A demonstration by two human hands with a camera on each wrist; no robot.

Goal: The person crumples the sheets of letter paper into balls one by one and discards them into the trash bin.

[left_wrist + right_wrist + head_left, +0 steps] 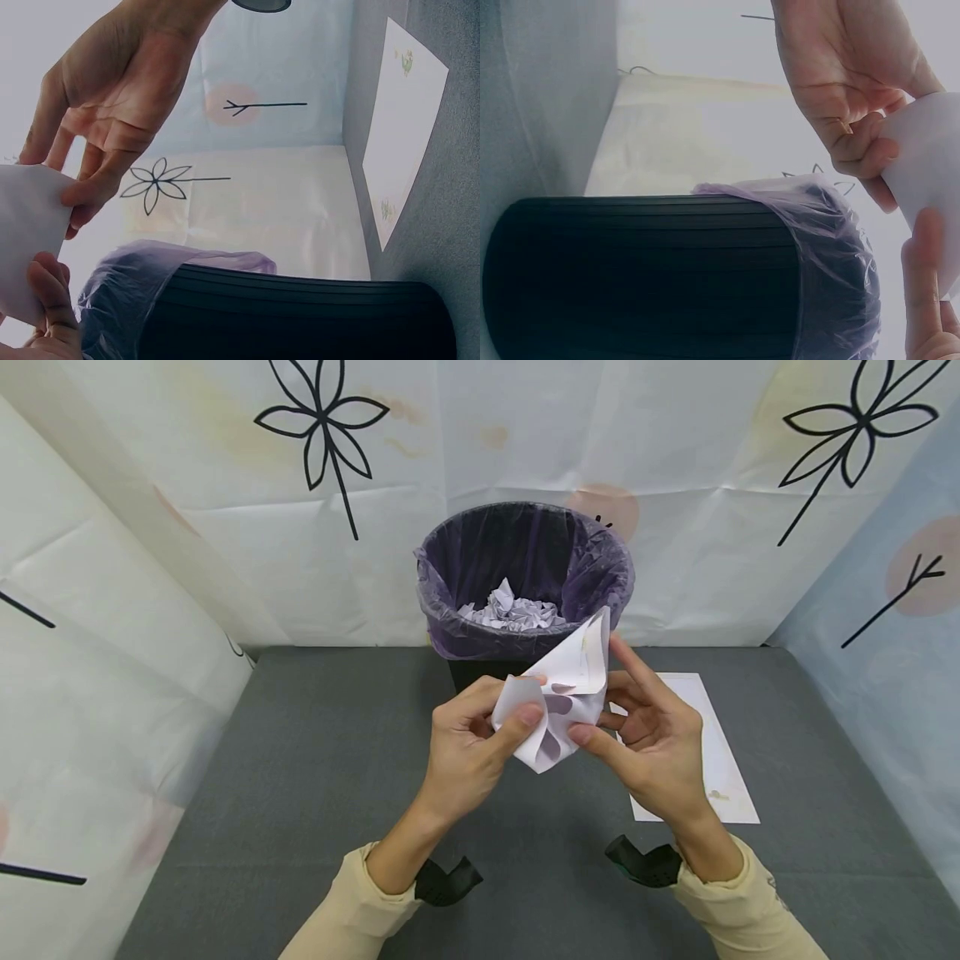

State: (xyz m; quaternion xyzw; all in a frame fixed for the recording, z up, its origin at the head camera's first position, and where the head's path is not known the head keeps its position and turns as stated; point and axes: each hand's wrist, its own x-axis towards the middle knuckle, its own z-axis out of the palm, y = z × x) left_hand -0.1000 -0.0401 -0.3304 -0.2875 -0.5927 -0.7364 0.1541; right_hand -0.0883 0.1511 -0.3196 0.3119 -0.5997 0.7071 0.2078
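Note:
A white sheet of paper (567, 672), partly folded and creased, is held up between both hands in the head view, in front of the bin. The left hand (472, 735) grips its left side, thumb on the near face. On the right side, the right hand (658, 735) pinches the paper with its thumb low on the near face, the index finger reaching up along the edge. From the left wrist, the paper (30, 225) shows smooth, with the right hand (124, 97) above it. Seen from the right wrist, the left hand (851, 82) holds the paper (930, 165).
Behind the hands stands a dark bin (645, 277) with a purple liner (600, 568) and crumpled paper (513, 612) inside. A flat white sheet (720, 768) lies on the grey table (322, 777) at right. Patterned cloth walls (510, 435) enclose the table.

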